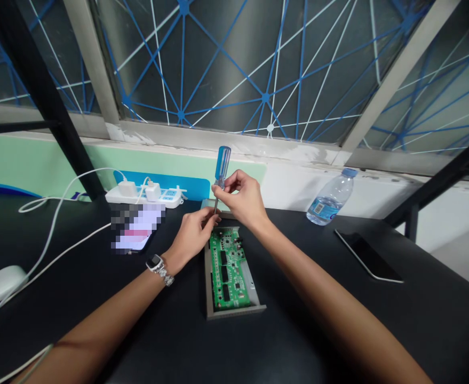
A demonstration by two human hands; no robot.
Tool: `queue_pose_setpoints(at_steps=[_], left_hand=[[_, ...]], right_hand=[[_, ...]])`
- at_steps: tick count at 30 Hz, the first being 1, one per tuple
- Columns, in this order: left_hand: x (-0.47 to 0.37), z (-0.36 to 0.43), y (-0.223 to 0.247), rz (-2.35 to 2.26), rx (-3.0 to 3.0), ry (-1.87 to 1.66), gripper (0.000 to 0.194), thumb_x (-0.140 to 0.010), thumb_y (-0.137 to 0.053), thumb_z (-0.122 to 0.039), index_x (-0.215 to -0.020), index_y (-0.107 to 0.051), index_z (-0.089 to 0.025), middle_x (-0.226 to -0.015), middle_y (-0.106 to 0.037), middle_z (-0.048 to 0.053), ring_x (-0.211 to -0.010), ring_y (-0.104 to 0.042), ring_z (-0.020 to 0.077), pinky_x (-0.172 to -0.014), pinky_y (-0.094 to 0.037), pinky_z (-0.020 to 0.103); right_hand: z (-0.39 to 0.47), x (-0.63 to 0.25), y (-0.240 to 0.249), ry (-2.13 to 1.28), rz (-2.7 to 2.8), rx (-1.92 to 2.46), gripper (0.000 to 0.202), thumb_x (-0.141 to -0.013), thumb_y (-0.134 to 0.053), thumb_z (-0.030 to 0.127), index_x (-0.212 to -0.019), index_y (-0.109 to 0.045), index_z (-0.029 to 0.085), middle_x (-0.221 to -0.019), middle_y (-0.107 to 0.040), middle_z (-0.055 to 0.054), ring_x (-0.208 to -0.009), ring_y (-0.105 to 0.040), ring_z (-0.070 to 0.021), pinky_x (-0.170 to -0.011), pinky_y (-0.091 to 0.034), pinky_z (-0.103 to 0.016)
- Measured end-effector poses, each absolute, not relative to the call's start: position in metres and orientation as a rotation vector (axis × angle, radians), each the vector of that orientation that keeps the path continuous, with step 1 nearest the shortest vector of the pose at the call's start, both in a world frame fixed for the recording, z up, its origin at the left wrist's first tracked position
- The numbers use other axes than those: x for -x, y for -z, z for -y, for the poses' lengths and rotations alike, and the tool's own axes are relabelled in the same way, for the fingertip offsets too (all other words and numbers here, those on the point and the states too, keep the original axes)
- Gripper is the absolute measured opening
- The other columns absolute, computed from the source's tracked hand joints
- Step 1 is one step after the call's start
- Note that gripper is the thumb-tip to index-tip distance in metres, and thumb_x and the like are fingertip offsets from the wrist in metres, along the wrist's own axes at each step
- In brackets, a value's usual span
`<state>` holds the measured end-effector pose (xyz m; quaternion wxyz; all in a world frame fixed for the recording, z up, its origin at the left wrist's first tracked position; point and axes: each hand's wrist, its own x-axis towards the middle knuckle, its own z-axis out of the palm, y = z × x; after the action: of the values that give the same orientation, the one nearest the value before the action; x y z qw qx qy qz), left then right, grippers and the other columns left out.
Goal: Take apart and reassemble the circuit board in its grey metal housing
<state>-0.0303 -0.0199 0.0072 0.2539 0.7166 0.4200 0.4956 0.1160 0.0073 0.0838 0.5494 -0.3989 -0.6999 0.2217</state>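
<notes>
A screwdriver (pixel 222 162) with a clear blue handle stands nearly upright, tip down. The thumb and fingers of my right hand (pixel 242 196) are closed round the lower end of its handle. My left hand (pixel 194 230) is pinched close about the bottom of the shaft; whatever its fingertips hold is hidden. Beneath and in front of my hands lies a green circuit board (pixel 230 272) with black components, set in an open grey metal housing (pixel 236 311). My left fingers are at the housing's far end, where they cover part of it. The screwdriver's tip cannot be seen.
A lit phone (pixel 140 229) and a white power strip (pixel 174 198) with plugs and cables are on the left, beside a white mouse-like object (pixel 1 284). To the right are a water bottle (pixel 330 200) and a dark phone (pixel 366 256). Black desk frame bars flank both sides.
</notes>
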Motion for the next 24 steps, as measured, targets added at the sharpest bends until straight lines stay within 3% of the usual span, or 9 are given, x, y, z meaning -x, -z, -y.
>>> queue_pose_setpoints(at_steps=[8,24], left_hand=[[0.033,0.018,-0.010,-1.046,-1.952,-1.281,0.023,-0.095,-0.050,-0.030,-0.102,-0.069,-0.018,-0.094,-0.076,0.007,-0.088,-0.073,0.0215,-0.081,-0.057,0.032],[0.032,0.019,-0.008,-1.085,-2.002,-1.278,0.020,-0.097,-0.048,-0.031,-0.101,-0.064,-0.019,-0.095,-0.075,0.006,-0.090,-0.072,0.0207,-0.077,-0.054,0.030]], right_hand=[[-0.013,-0.135,-0.097,-1.035,1.783,0.801,0.033,-0.072,-0.076,0.039,-0.091,-0.058,0.018,-0.087,-0.060,-0.004,-0.080,-0.061,-0.0177,-0.048,-0.051,-0.024],[-0.019,-0.136,-0.092,-0.987,1.764,0.749,0.032,-0.070,-0.079,0.038,-0.082,-0.058,0.018,-0.075,-0.057,0.000,-0.070,-0.055,-0.0136,-0.045,-0.044,-0.022]])
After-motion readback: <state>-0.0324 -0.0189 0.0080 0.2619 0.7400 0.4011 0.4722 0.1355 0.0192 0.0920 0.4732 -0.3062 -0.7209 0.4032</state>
